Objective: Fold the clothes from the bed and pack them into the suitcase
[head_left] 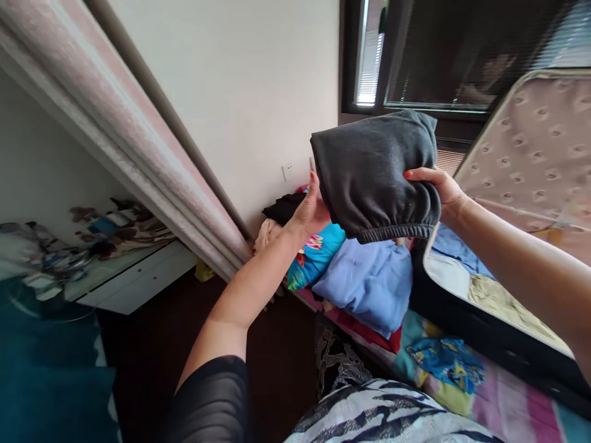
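Note:
I hold a folded dark grey garment [373, 172] with an elastic hem up in the air between both hands. My left hand [311, 209] presses flat against its left side, thumb up. My right hand [436, 187] grips its right edge, fingers wrapped over the fabric. Below the garment lies a pile of clothes on the bed: a folded light blue piece [369, 283], a turquoise floral piece [316, 255] and a black piece [284, 206].
An open suitcase [480, 320] with a patterned pink lid [530, 160] lies on the bed at right, clothes inside. A sliding wardrobe door frame [138, 147] runs diagonally at left, with a cluttered white shelf [120, 277] behind. A dark window [443, 55] is ahead.

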The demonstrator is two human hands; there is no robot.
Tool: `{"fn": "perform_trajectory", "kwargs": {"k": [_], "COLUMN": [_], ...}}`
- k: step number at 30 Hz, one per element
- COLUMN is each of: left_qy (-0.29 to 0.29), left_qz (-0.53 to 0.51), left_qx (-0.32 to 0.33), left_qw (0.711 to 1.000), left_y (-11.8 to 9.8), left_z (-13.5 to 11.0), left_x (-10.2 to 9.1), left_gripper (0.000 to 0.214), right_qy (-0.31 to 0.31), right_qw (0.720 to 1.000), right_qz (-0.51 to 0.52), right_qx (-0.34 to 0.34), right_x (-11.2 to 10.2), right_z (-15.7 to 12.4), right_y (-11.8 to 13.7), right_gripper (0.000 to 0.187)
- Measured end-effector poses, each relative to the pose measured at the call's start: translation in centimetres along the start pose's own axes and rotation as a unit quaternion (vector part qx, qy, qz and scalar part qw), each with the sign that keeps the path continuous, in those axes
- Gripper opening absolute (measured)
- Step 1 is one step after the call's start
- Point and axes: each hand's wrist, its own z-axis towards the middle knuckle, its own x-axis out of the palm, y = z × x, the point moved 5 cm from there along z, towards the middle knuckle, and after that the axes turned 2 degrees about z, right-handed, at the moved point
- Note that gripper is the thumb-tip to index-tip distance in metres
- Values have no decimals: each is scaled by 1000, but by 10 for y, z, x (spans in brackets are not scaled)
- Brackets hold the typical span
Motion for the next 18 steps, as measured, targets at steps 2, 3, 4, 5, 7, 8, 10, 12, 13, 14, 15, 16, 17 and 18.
{"fn": "perform_trajectory", "kwargs": {"k": [2,3,4,5,7,8,10,12,13,14,15,16,17,18], "left_qy": [64,81,93,105,134,151,189,224,241,259,276,293,308,322], "left_qz": [-51,-56,-53,-49,-54,-63,-79,-85,-85,-82,-77,-72,-66,-60], "left_qx": [-41,-64,-91,-120,-177,-203,-250,-293,-312,-328,-340,-349,-356,-362], "left_qw": [996,993,990,986,974,965,946,925,915,905,896,887,880,873], "left_y": [14,21,30,40,63,77,108,142,160,178,194,211,227,242], "left_z": [7,10,13,17,27,32,39,35,28,20,10,-1,-12,-23], "left_x": [58,86,113,141,201,233,302,374,408,440,469,495,518,537], "left_gripper": [69,61,56,53,49,47,46,49,51,53,55,56,57,59], "right_qy": [-75,-110,-138,-162,-207,-225,-262,-301,-320,-338,-354,-369,-381,-393], "right_qw": [997,994,990,986,974,969,957,944,937,929,922,915,908,900], "right_qz": [-4,-17,-33,-50,-83,-97,-115,-127,-134,-143,-153,-163,-174,-187], "right_qx": [9,5,0,-7,-27,-38,-53,-55,-51,-44,-35,-25,-11,7], "right_x": [-37,-58,-80,-105,-158,-187,-245,-301,-328,-353,-376,-398,-418,-437], "right_z": [-33,-49,-64,-80,-115,-134,-175,-221,-244,-267,-289,-309,-327,-343], "right_y": [15,21,29,36,53,60,71,74,71,67,61,53,44,34], "right_gripper": [49,53,57,59,62,64,73,85,91,95,97,95,92,88]}}
